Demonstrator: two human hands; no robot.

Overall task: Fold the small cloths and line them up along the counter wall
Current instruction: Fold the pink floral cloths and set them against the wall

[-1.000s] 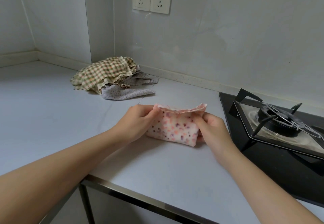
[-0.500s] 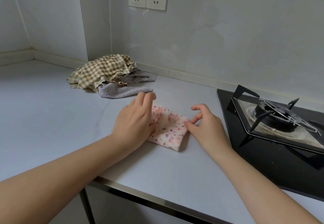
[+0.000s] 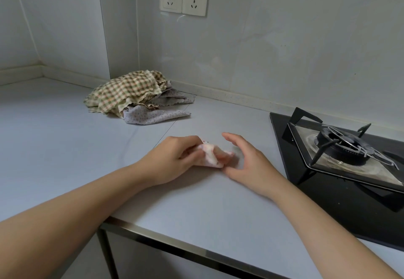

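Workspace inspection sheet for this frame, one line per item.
surface: pale grey counter, one seam line.
job's things: pink spotted cloth folded down small, mid-counter; checked cloth heaped over floral cloth by the wall, unfolded; none lined up yet.
clutter: nothing seen.
grips: left hand pinches the pink spotted cloth; right hand open beside it.
cables: nothing seen.
surroundings: gas hob at right; double wall socket above.

gas hob (image 3: 341, 147) (black glass): far right | two white sockets (image 3: 183, 0): upper middle

Pale counter (image 3: 65, 147): cloth pile (image 3: 131, 95), pink cloth (image 3: 211, 158), hob (image 3: 328, 208).
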